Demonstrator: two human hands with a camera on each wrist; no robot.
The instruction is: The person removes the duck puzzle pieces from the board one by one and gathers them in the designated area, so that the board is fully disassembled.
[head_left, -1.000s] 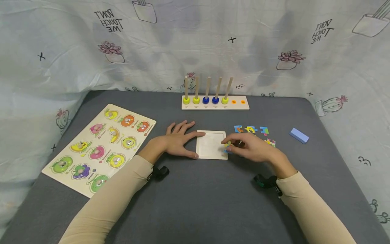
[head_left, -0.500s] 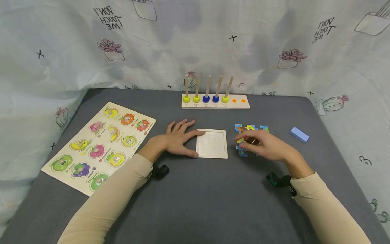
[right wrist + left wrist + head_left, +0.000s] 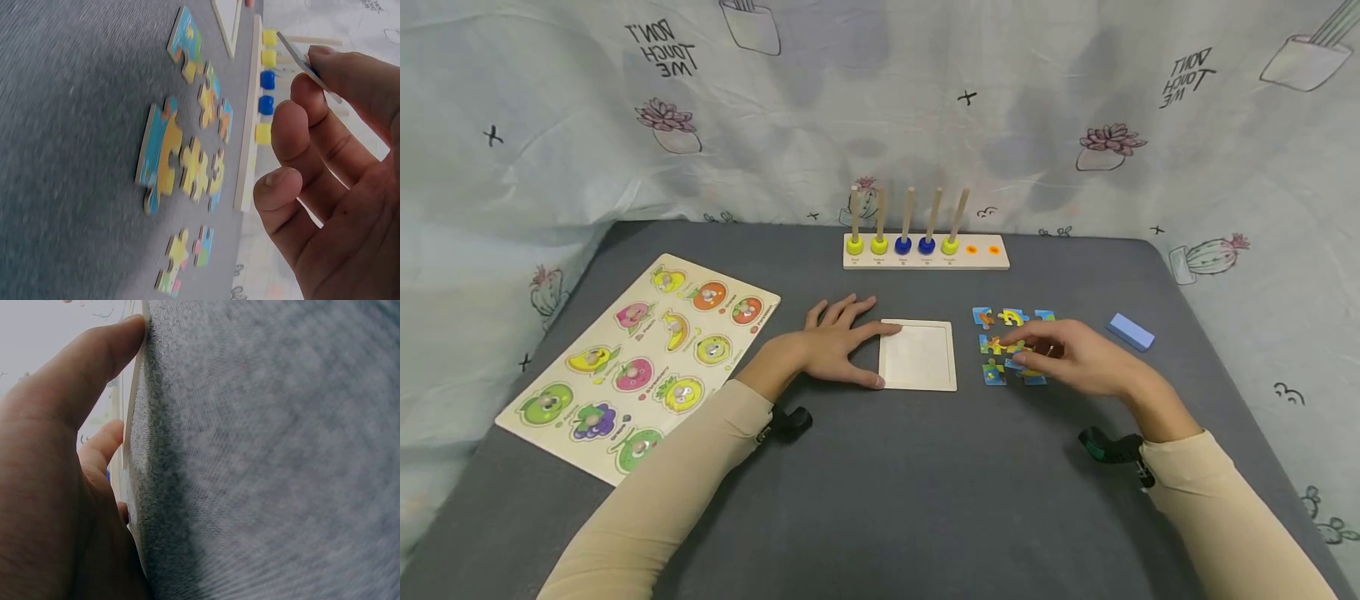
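Observation:
My left hand (image 3: 835, 346) lies spread on the table, its thumb and index finger touching the left edge of a shallow white puzzle tray (image 3: 917, 357). Nothing lies inside the tray's border. My right hand (image 3: 1075, 358) hovers over several colourful jigsaw pieces laid out right of the tray. Between its thumb and index finger it pinches one jigsaw piece (image 3: 304, 64), seen nearly edge-on in the right wrist view. Below it lie a blue and yellow piece (image 3: 153, 153) and other loose pieces, such as one near the tray (image 3: 993, 372). The hand hides some of them in the head view.
A wooden fruit puzzle board (image 3: 647, 367) lies at the left, partly under the left forearm. Behind the tray stands a pegged counting board (image 3: 925, 261) with yellow and blue rings. A blue block (image 3: 1130, 332) rests at the right.
My right hand has moved from the tray's right edge rightward over the loose pieces, still pinching a piece. More pieces now show beside it. The left hand has stayed on the tray.

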